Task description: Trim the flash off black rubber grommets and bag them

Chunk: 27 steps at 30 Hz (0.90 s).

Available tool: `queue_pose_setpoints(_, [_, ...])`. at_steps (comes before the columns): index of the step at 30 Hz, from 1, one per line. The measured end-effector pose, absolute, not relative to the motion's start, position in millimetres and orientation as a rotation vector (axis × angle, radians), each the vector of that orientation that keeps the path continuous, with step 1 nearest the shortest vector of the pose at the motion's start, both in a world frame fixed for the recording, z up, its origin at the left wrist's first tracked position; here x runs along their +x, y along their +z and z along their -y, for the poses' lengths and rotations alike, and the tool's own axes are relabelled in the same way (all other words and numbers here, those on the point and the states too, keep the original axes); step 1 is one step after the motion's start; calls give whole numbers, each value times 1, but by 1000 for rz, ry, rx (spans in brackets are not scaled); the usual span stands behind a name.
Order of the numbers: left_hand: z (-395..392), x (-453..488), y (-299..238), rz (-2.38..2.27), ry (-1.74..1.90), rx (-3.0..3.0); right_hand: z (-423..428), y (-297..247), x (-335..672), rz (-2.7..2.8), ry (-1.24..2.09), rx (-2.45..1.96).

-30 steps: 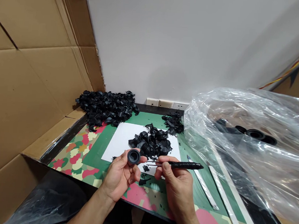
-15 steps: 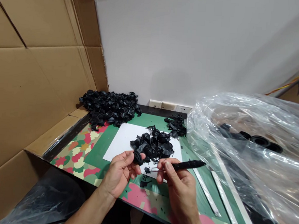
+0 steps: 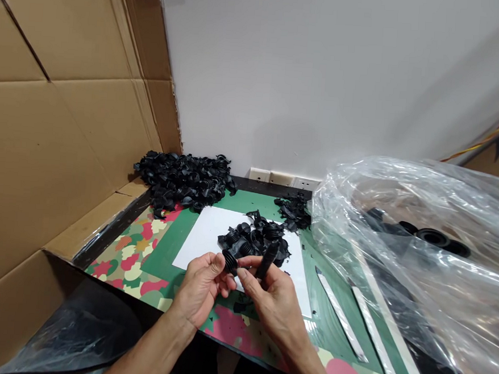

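Note:
My left hand (image 3: 202, 286) is closed on a black ribbed rubber bellows (image 3: 229, 261), pinched between thumb and fingers above the white paper's near edge. My right hand (image 3: 274, 294) grips black tweezers (image 3: 268, 258) whose thick end points up and away. Its thumb and fingertips meet at the right side of the bellows; the tweezer tips are hidden there. Just beyond both hands, a heap of similar black rubber parts (image 3: 254, 238) lies on the white paper (image 3: 195, 234). Black scraps (image 3: 241, 306) are partly hidden below my hands.
A larger pile of black parts (image 3: 185, 179) sits at the back left beside a cardboard wall (image 3: 88, 101). Black trimmings (image 3: 294, 210) lie at the back right. White strips (image 3: 341, 316) and a clear plastic bag (image 3: 403, 192) with black rings (image 3: 433, 237) occupy the right side.
My right hand has moved left to the bellows, and the tweezers have swung from pointing right to pointing up. The bellows has turned slightly in my left hand, showing its ribbed side.

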State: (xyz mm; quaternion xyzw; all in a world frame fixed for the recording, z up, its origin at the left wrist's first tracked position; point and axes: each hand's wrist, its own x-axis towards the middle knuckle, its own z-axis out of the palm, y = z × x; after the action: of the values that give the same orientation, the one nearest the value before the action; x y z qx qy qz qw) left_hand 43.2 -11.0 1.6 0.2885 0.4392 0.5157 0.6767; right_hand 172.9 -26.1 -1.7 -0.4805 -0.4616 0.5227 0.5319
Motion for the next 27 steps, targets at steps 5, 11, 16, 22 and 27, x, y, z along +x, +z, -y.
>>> queue_pose_setpoints(5, [10,43,2,-1062,1114,772,21,-2,171,1009,1266,-1138])
queue_pose_setpoints(11, [-1,28,0,-1366,1325,1126,16,-7,181,696,1449,-1133])
queue_pose_setpoints(16, [0,23,-1,-1325,1273,1326,15,-9,183,566,1583,-1053])
queue_pose_setpoints(22, [7,30,13,-1237,1118,1520,15,-14,181,527,1656,-981])
queue_pose_setpoints(27, [5,34,9,-1159,1102,1406,15,-14,179,518,1738,-903])
